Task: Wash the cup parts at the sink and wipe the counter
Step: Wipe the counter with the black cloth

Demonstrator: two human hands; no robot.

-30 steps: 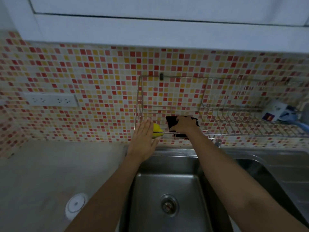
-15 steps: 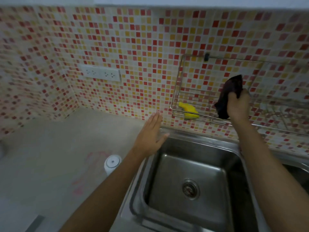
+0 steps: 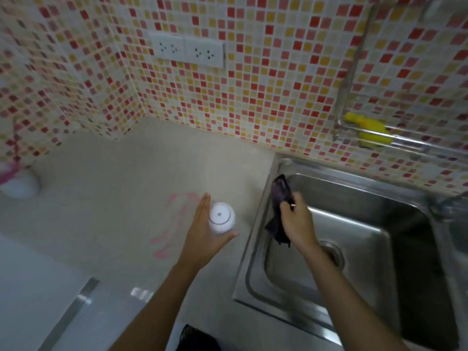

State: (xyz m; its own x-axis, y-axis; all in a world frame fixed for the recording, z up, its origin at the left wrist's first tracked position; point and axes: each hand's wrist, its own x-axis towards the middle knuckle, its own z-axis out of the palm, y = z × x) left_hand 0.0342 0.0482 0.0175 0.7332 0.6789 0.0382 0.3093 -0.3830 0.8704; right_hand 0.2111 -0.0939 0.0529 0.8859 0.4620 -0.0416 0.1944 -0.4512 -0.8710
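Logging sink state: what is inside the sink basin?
Only the drain shows in the sink, part hidden by the right forearm; the right hand holds a dark cloth at the left rim.

Pale counter (image 3: pixel 114 188) — white cup (image 3: pixel 220 217), pink smears (image 3: pixel 162 252)

To your left, the counter (image 3: pixel 114 211); to your right, the sink (image 3: pixel 367 219). On the counter, just left of the sink: cup (image 3: pixel 221 217), your left hand (image 3: pixel 202 234) at its left. Over the sink's left rim: cloth (image 3: pixel 279 196), in your right hand (image 3: pixel 297 224). Far wall: socket (image 3: pixel 187 50) above the counter; rack (image 3: pixel 405 144) above the sink, sponge (image 3: pixel 367 130) in it.
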